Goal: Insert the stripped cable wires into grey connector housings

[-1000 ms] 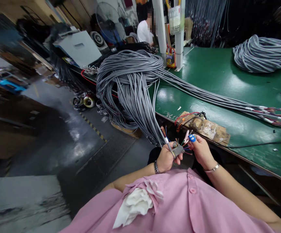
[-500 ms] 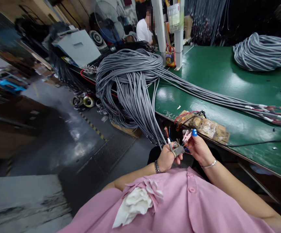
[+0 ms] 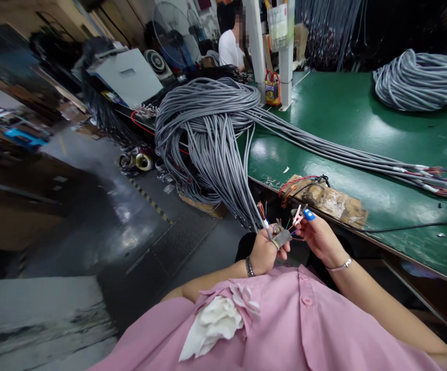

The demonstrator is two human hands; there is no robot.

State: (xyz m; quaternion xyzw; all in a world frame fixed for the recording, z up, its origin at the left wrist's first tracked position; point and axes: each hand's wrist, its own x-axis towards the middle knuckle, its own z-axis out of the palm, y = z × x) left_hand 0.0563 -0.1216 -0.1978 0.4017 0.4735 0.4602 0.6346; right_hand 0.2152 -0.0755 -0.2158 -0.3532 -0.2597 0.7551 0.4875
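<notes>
My left hand [image 3: 264, 253] is closed around the end of a grey cable [image 3: 268, 233], just in front of the pink shirt. A grey wrap [image 3: 282, 238] covers its thumb, and thin coloured wires [image 3: 283, 224] fan out above it. To the right, my right hand [image 3: 323, 239] pinches a small pink clip-like tool [image 3: 297, 215] beside the wire ends. One of its fingertips wears a blue cover [image 3: 309, 214]. Whether the clip's jaws grip a wire is too small to tell. A thick bundle of grey cables [image 3: 223, 149] hangs over the table edge behind my left hand.
Across the green table [image 3: 335, 111] stretch more grey cables with stripped ends [image 3: 440, 180]. A wooden block [image 3: 335, 203] with wires sits at the near edge. A coiled cable bundle [image 3: 420, 82] lies back right. Behind white posts [image 3: 254, 46] is another person [image 3: 230, 49].
My right hand has moved slightly right and turned, so the pink clip now points more upward. My left hand keeps its hold on the cable. The whole view has shifted a little.
</notes>
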